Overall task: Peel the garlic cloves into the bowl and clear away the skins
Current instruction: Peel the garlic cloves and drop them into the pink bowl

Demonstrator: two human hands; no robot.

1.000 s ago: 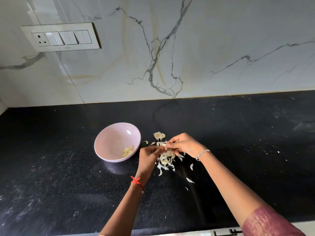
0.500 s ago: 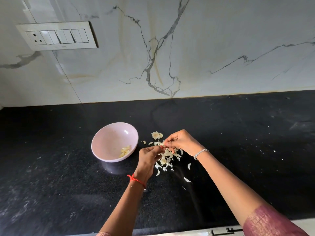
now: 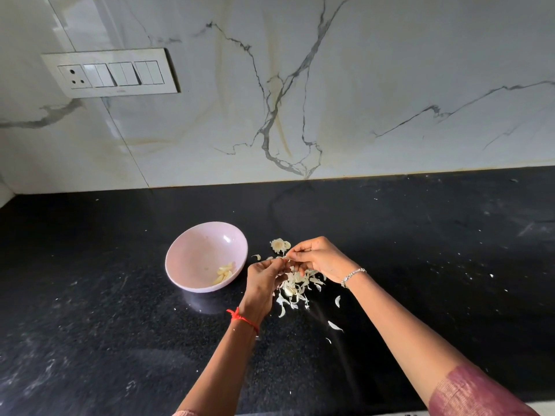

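A pale pink bowl (image 3: 192, 253) sits on the black counter with a few peeled garlic cloves (image 3: 224, 273) near its right inner wall. Just right of it lies a heap of white garlic skins (image 3: 297, 288). Above that heap my left hand (image 3: 261, 283) and my right hand (image 3: 319, 258) meet fingertip to fingertip, both pinched on one small garlic clove that is mostly hidden by my fingers. A dry garlic bulb base (image 3: 279, 245) lies just behind my right fingertips. Loose skin flakes (image 3: 335, 325) are scattered toward the front.
The black stone counter (image 3: 435, 265) stretches wide on both sides, speckled with small white bits. A white marble wall rises behind it, with a switch panel (image 3: 111, 72) at the upper left. The counter's front edge runs along the bottom right.
My hands stay together over the skin heap, working the same clove; the fingertips have shifted slightly. The view has tilted a little, nothing else on the counter has moved.
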